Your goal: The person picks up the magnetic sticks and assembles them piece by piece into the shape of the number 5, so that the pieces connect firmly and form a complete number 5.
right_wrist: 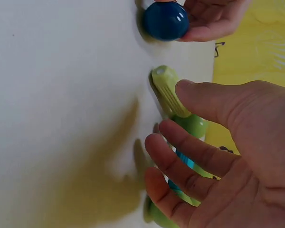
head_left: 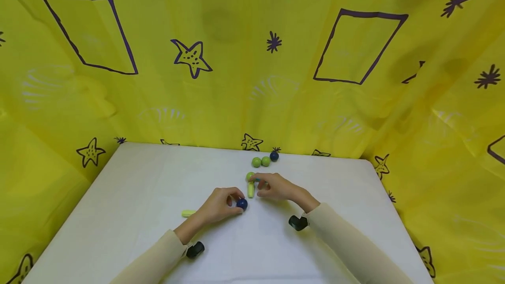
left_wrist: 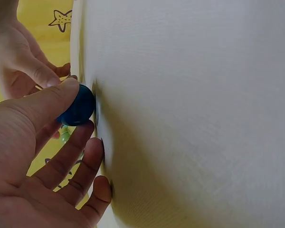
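My left hand (head_left: 217, 205) pinches a dark blue ball (head_left: 242, 204) between thumb and fingers, low over the white table. The ball shows as glossy and round in the left wrist view (left_wrist: 81, 109). Just right of it, a light green ribbed stick (head_left: 250, 189) lies with its far end against a green ball (head_left: 250, 176). Over these hovers my right hand (head_left: 278, 186), thumb and fingers apart, the thumb beside the stick (right_wrist: 169, 89). A light blue stick (right_wrist: 184, 160) sits partly hidden behind its fingers; whether they touch it I cannot tell.
Toward the back edge sit two green balls (head_left: 257, 162) and another dark blue ball (head_left: 274, 156). A second light green stick (head_left: 188, 213) lies left, partly behind my left wrist. A yellow patterned curtain (head_left: 236, 100) surrounds the white table (head_left: 138, 187).
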`<state>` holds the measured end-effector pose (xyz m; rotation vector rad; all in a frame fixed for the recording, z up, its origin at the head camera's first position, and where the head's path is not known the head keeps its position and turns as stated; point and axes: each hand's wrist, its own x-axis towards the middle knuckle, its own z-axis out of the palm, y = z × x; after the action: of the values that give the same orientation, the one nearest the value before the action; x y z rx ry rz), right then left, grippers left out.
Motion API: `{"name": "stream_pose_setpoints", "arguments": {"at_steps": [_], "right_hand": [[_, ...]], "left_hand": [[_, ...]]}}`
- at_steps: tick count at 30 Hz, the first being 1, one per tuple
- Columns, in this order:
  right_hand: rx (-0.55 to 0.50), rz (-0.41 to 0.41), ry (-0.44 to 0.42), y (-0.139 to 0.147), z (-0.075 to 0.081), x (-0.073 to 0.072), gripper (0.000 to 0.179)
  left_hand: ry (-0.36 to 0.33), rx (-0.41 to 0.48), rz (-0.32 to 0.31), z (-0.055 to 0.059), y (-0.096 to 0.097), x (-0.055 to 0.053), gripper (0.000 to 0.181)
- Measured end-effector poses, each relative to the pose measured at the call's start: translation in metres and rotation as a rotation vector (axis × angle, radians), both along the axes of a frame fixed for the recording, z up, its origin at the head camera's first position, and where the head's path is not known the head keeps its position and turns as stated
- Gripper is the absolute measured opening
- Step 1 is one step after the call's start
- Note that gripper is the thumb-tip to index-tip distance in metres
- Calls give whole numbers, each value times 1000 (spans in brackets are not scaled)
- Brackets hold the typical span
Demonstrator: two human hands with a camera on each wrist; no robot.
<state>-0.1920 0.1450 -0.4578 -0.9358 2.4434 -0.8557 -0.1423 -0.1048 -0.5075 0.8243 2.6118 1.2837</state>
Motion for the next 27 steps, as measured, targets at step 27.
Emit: {"name": "stream_pose_setpoints", "arguments": {"at_steps": [27], "right_hand": [[-76,-63,89,-11,-25,4,32]], "left_hand": [[35,20,15,-2,1,2,25]]}}
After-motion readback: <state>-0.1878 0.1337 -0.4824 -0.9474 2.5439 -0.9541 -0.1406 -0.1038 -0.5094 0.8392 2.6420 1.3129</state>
